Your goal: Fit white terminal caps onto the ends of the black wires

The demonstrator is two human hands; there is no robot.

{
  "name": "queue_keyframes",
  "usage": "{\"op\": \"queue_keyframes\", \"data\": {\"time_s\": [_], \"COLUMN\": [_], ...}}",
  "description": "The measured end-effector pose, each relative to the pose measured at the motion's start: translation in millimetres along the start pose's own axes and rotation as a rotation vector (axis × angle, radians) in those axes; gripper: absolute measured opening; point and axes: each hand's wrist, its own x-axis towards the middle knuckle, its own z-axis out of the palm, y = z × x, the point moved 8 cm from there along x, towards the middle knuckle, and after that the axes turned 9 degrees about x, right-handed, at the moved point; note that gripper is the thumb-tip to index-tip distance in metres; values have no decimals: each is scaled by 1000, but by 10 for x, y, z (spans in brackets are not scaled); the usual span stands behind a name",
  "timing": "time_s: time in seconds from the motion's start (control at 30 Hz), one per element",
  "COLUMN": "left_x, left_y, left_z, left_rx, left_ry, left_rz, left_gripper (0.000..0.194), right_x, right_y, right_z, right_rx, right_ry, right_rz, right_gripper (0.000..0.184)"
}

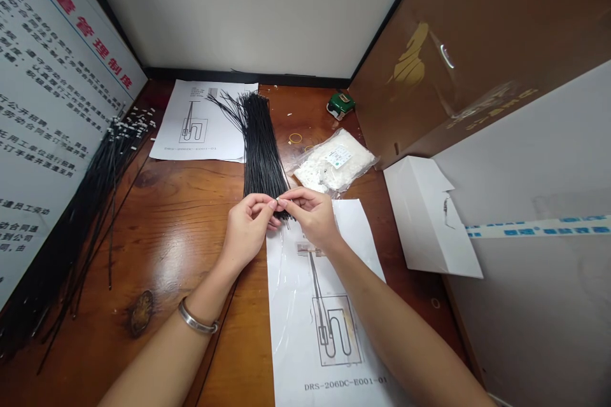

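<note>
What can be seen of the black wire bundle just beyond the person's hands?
The black wire bundle is a thick sheaf of thin dark strands, apparently plastic-coated. It lies lengthwise on the wooden table, running away from the person, and overlaps the printed sheet on its left. At the far end, some strands splay leftward over that sheet. The left hand and right hand partly hide its near end; whether they touch it is unclear.

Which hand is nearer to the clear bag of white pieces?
Right. The right hand is just on the near side of the bag; the left hand is farther left, by the near end of the black wires.
</note>
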Motion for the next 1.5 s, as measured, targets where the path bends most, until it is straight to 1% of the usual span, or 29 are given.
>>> {"op": "queue_keyframes", "data": {"time_s": [0.2, 0.4, 0.67, 1.0, 1.37, 1.5], "left_x": [-5, -9, -17, -10, -6, -10], "left_y": [12, 10, 13, -11, -13, -19], "left_z": [-4, 5, 5, -7, 3, 5], "left_rx": [60, 81, 73, 83, 99, 107], "left_ry": [12, -10, -19, 7, -14, -20], "left_rz": [8, 11, 26, 32, 49, 56], "left_gripper": [30, 27, 24, 22, 21, 20], "right_x": [7, 10, 9, 30, 27, 21], "right_y": [2, 26, 28, 18, 8, 4], "right_z": [-15, -23, 0, 17, 25, 35], "right_rx": [34, 44, 73, 97, 116, 104], "right_ry": [22, 20, 0, -58, -93, -101], "right_rz": [22, 39, 44, 15, 10, 14], "right_gripper": [12, 11, 8, 9, 8, 10]}}
